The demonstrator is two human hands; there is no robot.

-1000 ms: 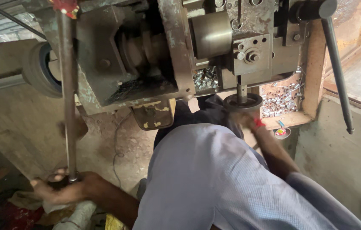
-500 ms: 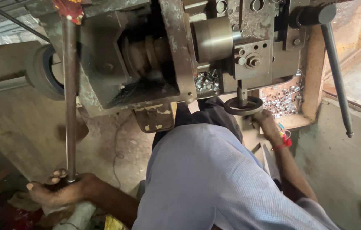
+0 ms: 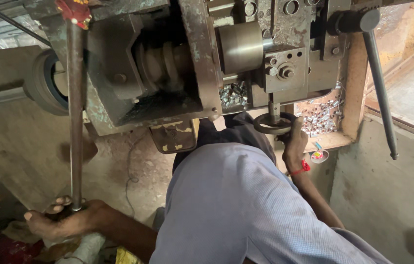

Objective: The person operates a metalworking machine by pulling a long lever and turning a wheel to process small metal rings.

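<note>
A heavy, worn metal machine [image 3: 177,73] fills the top of the view. My left hand [image 3: 63,220] at the lower left is closed around the bottom end of a long upright steel lever [image 3: 75,122]. The lever has a red-wrapped top. My right hand [image 3: 295,144] wears a red wrist band and grips the rim of a small dark handwheel [image 3: 265,128] under the machine's tool block [image 3: 285,68]. My grey-blue shirt [image 3: 246,210] covers the middle of the view and hides the floor below.
A pile of small shiny metal parts [image 3: 319,117] lies in a wooden box behind the handwheel. More parts [image 3: 233,94] sit under the steel cylinder. A second long dark lever [image 3: 380,93] hangs down at the right. There is a concrete wall at the right and rags and clutter at the lower left.
My right hand has shifted slightly along the handwheel's right side, staying on the rim. My left hand has kept its hold on the lever's lower end.
</note>
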